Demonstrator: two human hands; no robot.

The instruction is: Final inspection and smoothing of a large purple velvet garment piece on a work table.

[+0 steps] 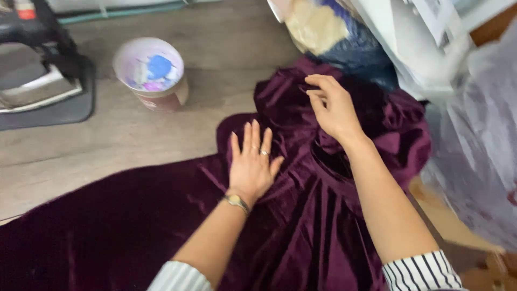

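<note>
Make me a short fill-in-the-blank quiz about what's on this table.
1. The left hand lies flat on the ____ velvet garment.
2. The round tub stands on the table beside the ____.
3. The left wrist wears a ____.

Missing words: purple; iron; watch

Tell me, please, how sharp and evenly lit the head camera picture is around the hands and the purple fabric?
In the head view, soft even light; the left hand flat on the purple velvet fabric is fairly sharp, the right hand slightly motion-blurred. The fabric's folds go nearly black at lower left. The round tub and the iron are soft, and the pale plastic sheeting on the right is hazy.
</note>
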